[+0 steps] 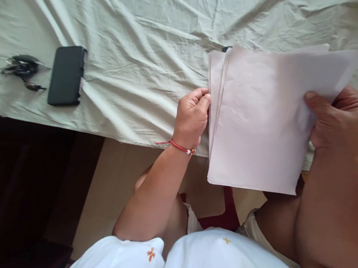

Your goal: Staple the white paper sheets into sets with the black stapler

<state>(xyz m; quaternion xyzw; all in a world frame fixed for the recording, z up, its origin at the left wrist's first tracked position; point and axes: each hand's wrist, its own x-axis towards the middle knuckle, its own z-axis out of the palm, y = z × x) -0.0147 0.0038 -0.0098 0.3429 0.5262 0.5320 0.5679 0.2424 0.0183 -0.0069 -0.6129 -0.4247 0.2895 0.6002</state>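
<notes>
paper sheets [256, 119], right of centre in the frame, look light, floppy and easily creased, best held by opposite edges. the left hand [193, 116] pinches their left edge; the right hand [343, 119] clasps the right side, thumb on top.

No text, label, brand or number can be read anywhere. The sheets [256, 119] show no legible print facing up, and the black case [66, 76] bears no readable mark.

Pale cloth [142, 55]; black case [66, 76], dark bundle [25, 66] atop
</notes>
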